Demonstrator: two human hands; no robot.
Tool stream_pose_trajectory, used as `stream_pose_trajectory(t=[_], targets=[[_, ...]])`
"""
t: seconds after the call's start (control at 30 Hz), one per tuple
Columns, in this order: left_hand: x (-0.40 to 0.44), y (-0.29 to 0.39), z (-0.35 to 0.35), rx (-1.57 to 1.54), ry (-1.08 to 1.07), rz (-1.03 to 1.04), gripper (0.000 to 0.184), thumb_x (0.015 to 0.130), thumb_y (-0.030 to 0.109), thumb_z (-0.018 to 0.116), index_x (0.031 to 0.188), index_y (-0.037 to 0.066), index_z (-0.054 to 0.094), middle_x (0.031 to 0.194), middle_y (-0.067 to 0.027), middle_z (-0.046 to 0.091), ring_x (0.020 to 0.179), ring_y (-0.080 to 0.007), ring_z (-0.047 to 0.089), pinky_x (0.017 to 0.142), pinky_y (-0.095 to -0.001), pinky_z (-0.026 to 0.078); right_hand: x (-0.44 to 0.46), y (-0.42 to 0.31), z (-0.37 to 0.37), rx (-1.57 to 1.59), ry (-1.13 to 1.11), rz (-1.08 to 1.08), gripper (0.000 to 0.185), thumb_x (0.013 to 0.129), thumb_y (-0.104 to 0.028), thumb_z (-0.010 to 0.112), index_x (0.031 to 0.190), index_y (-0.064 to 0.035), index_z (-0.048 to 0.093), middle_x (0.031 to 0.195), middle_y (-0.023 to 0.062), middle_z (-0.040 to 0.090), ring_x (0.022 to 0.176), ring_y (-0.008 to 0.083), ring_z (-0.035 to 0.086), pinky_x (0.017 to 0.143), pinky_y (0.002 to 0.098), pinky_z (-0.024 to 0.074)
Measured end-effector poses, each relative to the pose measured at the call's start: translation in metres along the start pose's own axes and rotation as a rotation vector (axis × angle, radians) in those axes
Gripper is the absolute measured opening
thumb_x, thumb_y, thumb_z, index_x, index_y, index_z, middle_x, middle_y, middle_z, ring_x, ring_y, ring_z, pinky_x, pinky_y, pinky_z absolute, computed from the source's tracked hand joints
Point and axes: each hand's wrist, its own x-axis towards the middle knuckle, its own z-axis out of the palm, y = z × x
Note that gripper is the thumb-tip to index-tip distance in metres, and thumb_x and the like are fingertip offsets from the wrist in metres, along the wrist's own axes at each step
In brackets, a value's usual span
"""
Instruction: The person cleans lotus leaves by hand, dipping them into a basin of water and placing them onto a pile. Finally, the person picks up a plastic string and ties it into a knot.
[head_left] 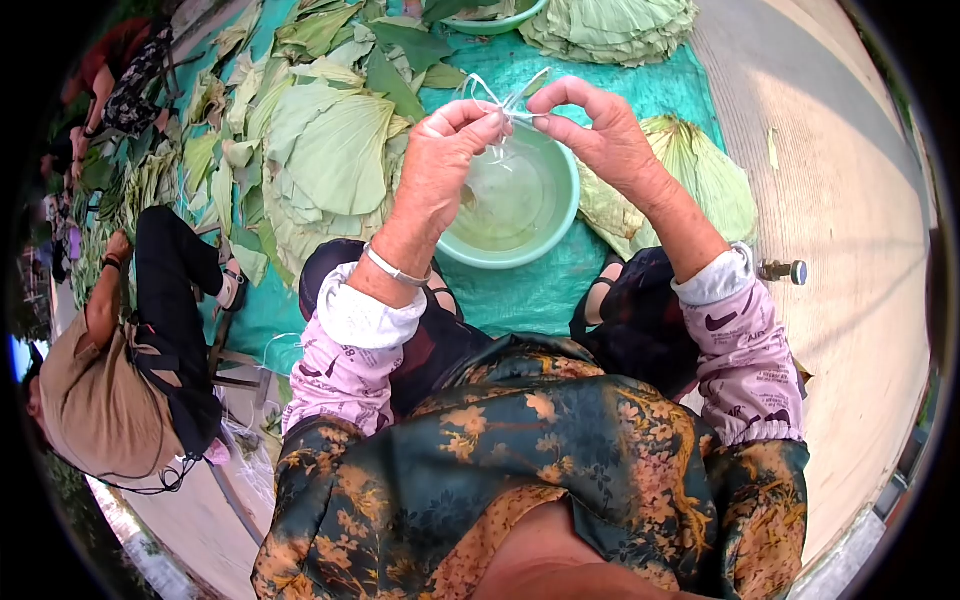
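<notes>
Over a pale green basin [508, 248], both my hands pinch a white plastic string [508, 104] that is looped and crossed between them. My left hand [452, 145] has thumb and forefinger closed on one part of it, with a loop standing up above the fingertips. Thumb and forefinger of my right hand [595, 130] are closed on another part. The basin holds shallow, clear-looking water. A stack of large dried green leaves [335, 150] lies left of my left hand. Another leaf bundle [700, 180] rests beside my right forearm.
A green tarp [545, 285] lies under the basin and leaves. Another leaf stack [610, 30] and a second basin [490, 22] are at the back. A seated co-worker [110, 400] is at left, with more people beyond. A small bottle-like object [785, 272] lies on the pavement at right.
</notes>
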Motion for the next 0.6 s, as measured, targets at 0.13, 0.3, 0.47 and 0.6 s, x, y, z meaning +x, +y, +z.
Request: stream_pose_trajectory(t=[0.13,0.3,0.47,0.6], targets=[[0.007,-0.001,-0.008,-0.044,0.017,-0.003,0.012,0.085,0.016,0.058,0.088,0.004,0.059,0.077,-0.0022,0.06,0.07,-0.0098,0.053,0.067,-0.0225,0.041,0.005,0.008,-0.011,0.276,0.002,0.199,0.014,0.079,-0.009,0.061,0.09,-0.0016,0.058,0.08,0.0013,0.059,0.077,0.0097,0.055,0.07,0.0242,0.0448],[0.011,-0.003,-0.015,-0.066,0.022,0.006,0.013,0.084,0.017,0.059,0.086,0.004,0.06,0.073,-0.0017,0.06,0.065,-0.0091,0.053,0.063,-0.022,0.042,0.007,-0.001,-0.028,0.423,0.038,0.307,0.016,0.079,-0.011,0.061,0.092,-0.002,0.059,0.08,0.0011,0.059,0.068,0.0081,0.052,0.064,0.0215,0.0438],[0.008,-0.002,-0.016,-0.038,0.029,0.002,0.01,0.085,0.014,0.057,0.089,0.004,0.058,0.076,-0.0025,0.058,0.069,-0.0113,0.051,0.066,-0.0227,0.04,0.006,0.01,-0.046,0.307,0.136,0.339,0.016,0.081,-0.012,0.061,0.094,-0.0025,0.059,0.082,0.0013,0.06,0.07,0.0073,0.051,0.064,0.0206,0.0415],[0.005,0.0,-0.013,0.033,0.016,0.04,0.012,0.084,0.014,0.058,0.089,0.003,0.059,0.076,-0.0027,0.059,0.069,-0.0107,0.052,0.066,-0.0226,0.041,0.004,0.017,-0.047,0.095,0.269,0.264,0.016,0.081,-0.011,0.061,0.096,-0.0037,0.06,0.083,-0.0007,0.06,0.078,0.0073,0.055,0.072,0.0203,0.0438]])
